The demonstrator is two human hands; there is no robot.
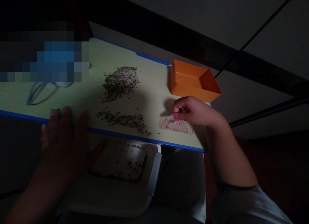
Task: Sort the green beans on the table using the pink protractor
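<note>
My right hand [193, 111] is closed, thumb and fingers pinched at the upper edge of a clear protractor [177, 126] with pink markings. The protractor is close to the tabletop; part of it is hidden under the hand. My left hand [65, 143] reaches over the table's front edge, its fingers spread and holding nothing. Right of it on the table lies a thin strip of small dark and pale grains [125, 119]. Farther back is a larger heap of the same grains [122, 81]. Below the table edge, a pale tray [136, 198] with a grey handle holds scattered dark grains.
An orange open box [188, 89] stands at the table's right rear, just beyond my right hand. The light tabletop [149, 73] has a blue edge. At the left, a grey loop [36, 92] lies beside a blurred-out area. Dark cabinet panels rise behind.
</note>
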